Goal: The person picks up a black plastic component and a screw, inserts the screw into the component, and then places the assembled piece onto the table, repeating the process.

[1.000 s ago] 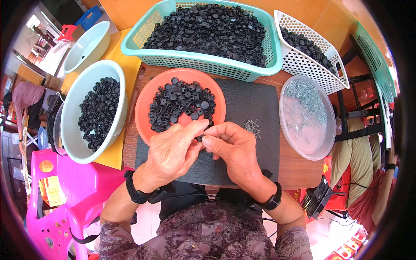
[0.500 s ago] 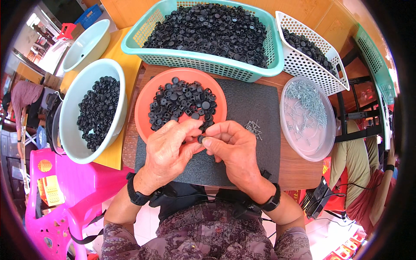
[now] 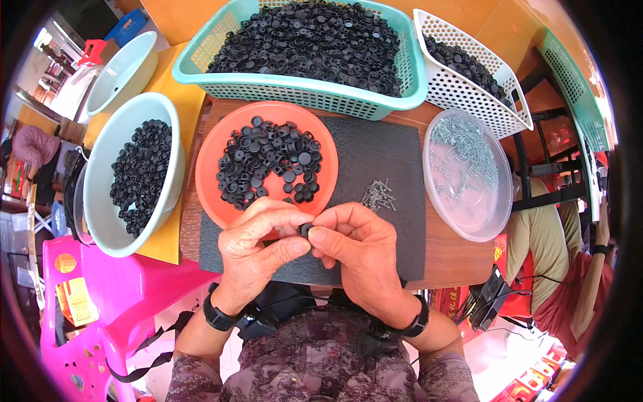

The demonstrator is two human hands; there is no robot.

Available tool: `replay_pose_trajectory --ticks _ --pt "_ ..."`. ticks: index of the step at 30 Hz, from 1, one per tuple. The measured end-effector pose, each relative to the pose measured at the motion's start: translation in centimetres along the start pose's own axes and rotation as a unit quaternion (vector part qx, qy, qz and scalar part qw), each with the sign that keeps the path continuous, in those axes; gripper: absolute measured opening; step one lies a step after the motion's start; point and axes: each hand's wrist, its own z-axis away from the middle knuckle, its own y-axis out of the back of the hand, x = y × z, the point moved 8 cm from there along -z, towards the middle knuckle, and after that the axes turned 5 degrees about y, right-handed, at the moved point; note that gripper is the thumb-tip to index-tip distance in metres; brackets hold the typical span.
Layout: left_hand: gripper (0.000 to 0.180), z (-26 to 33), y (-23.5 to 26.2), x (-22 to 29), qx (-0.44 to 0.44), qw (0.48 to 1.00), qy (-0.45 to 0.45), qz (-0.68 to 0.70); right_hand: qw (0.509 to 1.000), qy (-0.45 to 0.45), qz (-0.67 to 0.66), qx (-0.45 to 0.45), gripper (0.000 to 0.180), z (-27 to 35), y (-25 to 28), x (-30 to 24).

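Observation:
Between my fingertips is a small round black plastic cap (image 3: 305, 230), partly covered by them. My left hand (image 3: 258, 238) pinches it from one side, and my right hand (image 3: 355, 241) grips it from the other with thumb and forefinger. Both hands are over the near edge of a dark grey foam mat (image 3: 375, 147). Just beyond them an orange-red bowl (image 3: 213, 144) holds a loose heap of similar black caps (image 3: 268, 157). To the right of the bowl, several screws (image 3: 379, 195) lie in a small pile on the mat.
A large green basket (image 3: 301, 94) full of black parts stands at the back, beside a white basket (image 3: 469, 104) of them. At right, a clear tub (image 3: 469, 228) holds screws; at left, a pale green basin (image 3: 97, 181) holds black parts. A pink chair (image 3: 114, 281) stands lower left.
Both hands have drawn slightly nearer to me, away from the bowl, with the cap still between the fingers. The whole view has shifted a little.

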Motion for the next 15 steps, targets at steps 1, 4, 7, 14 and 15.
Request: replay_pose_trajectory --ticks 1,4,7,14,15 --pt "0.026 0.2 -0.2 -0.2 -0.001 1.0 0.005 0.017 1.0 -0.009 -0.022 0.006 0.012 0.3 0.2 0.2" --pt "0.024 0.8 -0.8 -0.1 0.012 1.0 -0.002 0.004 0.999 0.003 -0.042 0.027 0.012 1.2 0.2 0.5" --pt "0.022 1.4 -1.6 -0.1 0.019 0.999 -0.005 -0.026 0.998 0.04 -0.041 0.03 0.012 2.3 0.6 0.2" --pt "0.026 2.7 -3.1 -0.7 -0.007 0.998 0.057 0.013 0.982 0.119 0.149 0.018 0.012 4.1 2.6 -1.9" --pt "0.026 2.8 -3.2 -1.1 -0.011 0.996 0.077 0.045 0.954 0.167 0.247 0.016 0.012 3.9 3.3 -3.0"
